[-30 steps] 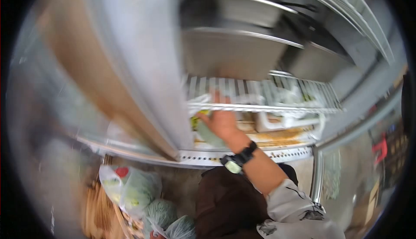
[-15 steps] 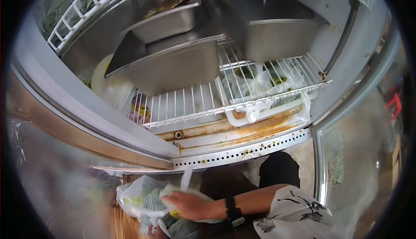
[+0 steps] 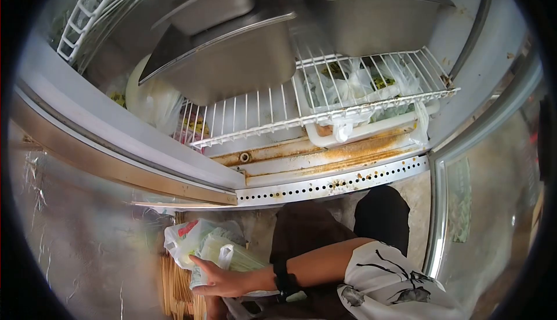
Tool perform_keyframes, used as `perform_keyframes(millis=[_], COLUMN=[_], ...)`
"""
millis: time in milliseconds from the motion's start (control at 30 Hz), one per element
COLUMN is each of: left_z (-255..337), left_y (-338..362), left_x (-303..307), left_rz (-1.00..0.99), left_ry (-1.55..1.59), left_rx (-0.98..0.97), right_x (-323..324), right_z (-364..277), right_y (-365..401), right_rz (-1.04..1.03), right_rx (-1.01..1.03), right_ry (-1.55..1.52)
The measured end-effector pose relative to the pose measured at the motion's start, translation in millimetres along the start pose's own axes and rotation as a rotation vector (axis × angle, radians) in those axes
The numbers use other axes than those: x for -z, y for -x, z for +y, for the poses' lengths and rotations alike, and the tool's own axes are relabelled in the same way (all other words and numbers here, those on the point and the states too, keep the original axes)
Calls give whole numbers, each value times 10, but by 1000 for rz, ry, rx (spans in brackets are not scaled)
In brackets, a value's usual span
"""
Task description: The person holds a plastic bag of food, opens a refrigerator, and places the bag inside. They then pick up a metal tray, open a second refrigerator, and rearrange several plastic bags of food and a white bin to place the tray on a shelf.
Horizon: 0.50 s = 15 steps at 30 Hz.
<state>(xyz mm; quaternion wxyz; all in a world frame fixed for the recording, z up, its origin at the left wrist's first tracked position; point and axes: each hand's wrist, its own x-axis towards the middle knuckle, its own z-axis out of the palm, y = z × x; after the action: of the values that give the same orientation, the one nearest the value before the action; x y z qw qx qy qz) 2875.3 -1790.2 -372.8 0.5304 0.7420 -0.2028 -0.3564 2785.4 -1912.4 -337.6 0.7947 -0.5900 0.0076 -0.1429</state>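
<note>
A clear plastic bag (image 3: pixel 180 242) with pale green contents and a red patch lies low in the view, above my lap. On it is a second bundle of long, pale green stalks in plastic (image 3: pixel 232 250); I cannot make out what vegetable they are. My right hand (image 3: pixel 223 278), with a dark band on its wrist, reaches across and rests against the near side of the bags, thumb and fingers spread apart. Just below, only a small part of my left hand (image 3: pixel 216 307) shows beside the bags; its fingers are hidden.
An opened fridge holds large steel pans (image 3: pixel 232 59) on a white wire shelf (image 3: pixel 249 126). Under the shelf are white plastic bags (image 3: pixel 342 94). The rusty, perforated sill (image 3: pixel 325 186) runs before my knees. Wooden sticks (image 3: pixel 174 285) stand at the left; a glass door (image 3: pixel 481 221) is at the right.
My right hand has shifted left and its fingers have spread. The bundle of pale stalks now lies more plainly on the bag. The view has tipped downward; less of my left hand shows.
</note>
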Motion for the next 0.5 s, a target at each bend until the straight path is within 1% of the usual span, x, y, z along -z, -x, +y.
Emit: perform_keyframes(millis=[33,67,133,167,233,300,333,367,400,433,467,500], left_z=[16,37,49,34,46,68,105,160,177,79,19,-30], left_y=[-7,-7,-4,3,-9,-6,-1,26,19,-23,-63,-98], left_x=[-25,-42,-64,-48,-71,-87,-92,-84,-103,-42,-6,17], left_rz=[4,7,14,22,17,15,6,26,46,48,34,71], left_ry=[45,73,124,146,182,208,217,190,167,147,153,167], left_rx=[9,12,11,5,5,-11,-12,33,80,65,69,117], right_x=[59,71,119,184,425,767,952,1156,1369,1712,1875,2030], right_z=[-60,-40,34,-51,-476,-939,-1134,-1201,-1390,-1421,-1510,-1585], right_y=[6,31,107,175,321,588,797,972,1158,1374,1585,1729], right_rz=[-104,-112,-97,-107,-233,-107,272,635,965,1104,1227,1302], right_rx=[-33,-33,118,110,149,119,246,350,397,419,365,271], right_ry=[-50,-49,460,463,381,618,888,1078,1101,1397,1613,1744])
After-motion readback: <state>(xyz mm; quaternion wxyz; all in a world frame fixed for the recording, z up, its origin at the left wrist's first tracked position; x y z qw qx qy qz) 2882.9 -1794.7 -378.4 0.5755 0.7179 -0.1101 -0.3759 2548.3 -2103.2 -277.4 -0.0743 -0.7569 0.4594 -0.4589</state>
